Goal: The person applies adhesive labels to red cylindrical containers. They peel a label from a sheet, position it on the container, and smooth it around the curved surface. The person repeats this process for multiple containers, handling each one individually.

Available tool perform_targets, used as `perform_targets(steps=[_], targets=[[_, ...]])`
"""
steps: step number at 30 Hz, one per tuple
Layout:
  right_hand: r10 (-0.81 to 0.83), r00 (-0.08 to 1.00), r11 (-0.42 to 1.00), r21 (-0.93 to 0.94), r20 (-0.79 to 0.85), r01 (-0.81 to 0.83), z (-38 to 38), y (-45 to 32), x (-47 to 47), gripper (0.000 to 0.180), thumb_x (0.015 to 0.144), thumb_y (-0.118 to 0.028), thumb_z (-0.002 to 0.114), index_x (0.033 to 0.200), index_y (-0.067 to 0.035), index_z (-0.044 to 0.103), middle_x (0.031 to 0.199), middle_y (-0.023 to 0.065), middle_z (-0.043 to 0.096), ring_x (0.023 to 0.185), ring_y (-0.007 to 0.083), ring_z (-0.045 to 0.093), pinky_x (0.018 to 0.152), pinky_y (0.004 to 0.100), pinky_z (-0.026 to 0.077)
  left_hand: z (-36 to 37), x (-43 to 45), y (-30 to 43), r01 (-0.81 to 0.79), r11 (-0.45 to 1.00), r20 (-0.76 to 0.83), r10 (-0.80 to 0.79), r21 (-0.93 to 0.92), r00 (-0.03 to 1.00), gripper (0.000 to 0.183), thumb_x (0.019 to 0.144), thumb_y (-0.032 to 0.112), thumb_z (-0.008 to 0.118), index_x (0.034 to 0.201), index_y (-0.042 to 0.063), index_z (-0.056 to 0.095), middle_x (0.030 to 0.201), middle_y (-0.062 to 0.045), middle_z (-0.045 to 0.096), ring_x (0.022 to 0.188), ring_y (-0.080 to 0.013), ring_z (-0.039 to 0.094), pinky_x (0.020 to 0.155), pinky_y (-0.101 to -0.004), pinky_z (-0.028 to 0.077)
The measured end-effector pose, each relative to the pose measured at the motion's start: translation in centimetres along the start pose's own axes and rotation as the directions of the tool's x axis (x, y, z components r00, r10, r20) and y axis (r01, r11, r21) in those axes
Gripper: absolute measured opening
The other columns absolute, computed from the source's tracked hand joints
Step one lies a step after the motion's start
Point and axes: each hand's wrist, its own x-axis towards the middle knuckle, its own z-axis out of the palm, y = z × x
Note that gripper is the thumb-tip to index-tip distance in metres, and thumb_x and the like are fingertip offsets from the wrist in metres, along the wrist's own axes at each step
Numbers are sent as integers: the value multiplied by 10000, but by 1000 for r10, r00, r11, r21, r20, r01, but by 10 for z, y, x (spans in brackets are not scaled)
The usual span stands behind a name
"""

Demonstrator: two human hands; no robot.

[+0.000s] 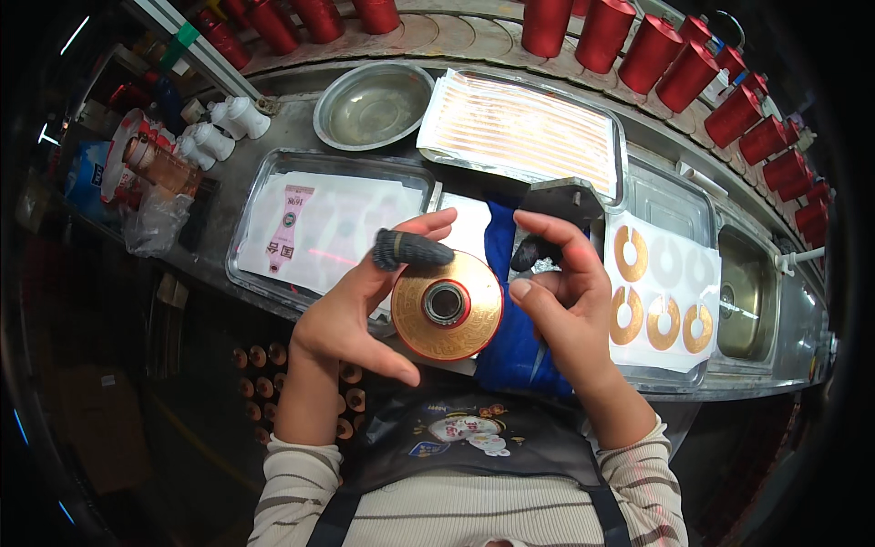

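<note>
A red bottle [447,359] faces me neck up, its body hidden below the shoulder. A patterned gold ring label [472,328] covers the shoulder around the round open neck [445,303]. My left hand [342,321] is spread at the bottle's left. One of its fingers, in a black finger cot [413,249], lies over the label's upper edge, while the thumb stands apart. To the right, my right hand [577,301] is half curled with nothing visible in it, its thumb tip close to the rim. A dark cot [533,253] covers one right finger.
A sheet of split gold ring stickers [663,331] lies right, beside a sink [748,294]. Blue cloth [509,362] and a metal bracket [560,195] are near the bottle. Behind are a basin [373,106], striped sheets [519,130] and red bottles [649,55]. Printed sheets [335,232] lie left.
</note>
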Motion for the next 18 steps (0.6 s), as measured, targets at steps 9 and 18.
perform_targets(steps=[9, 18], targets=[[22, 994, 985, -170, 104, -4, 8, 9, 2, 426, 830, -54, 737, 1239, -27, 620, 965, -24, 536, 571, -22, 409, 531, 155, 326, 42, -16, 7, 60, 981, -298, -114, -183, 948, 539, 821, 34, 740, 1334, 14, 578, 1472, -179, 497, 1315, -262, 531, 1109, -398, 427], [58, 982, 985, -173, 182, -26, 0, 13, 4, 476, 816, -94, 768, 1250, -4, 594, 963, -23, 593, 597, -20, 467, 581, 149, 382, 41, -17, 3, 44, 981, -289, -98, -188, 952, 542, 817, 77, 738, 1333, 24, 579, 1470, -196, 487, 1313, -276, 531, 1094, -402, 443]])
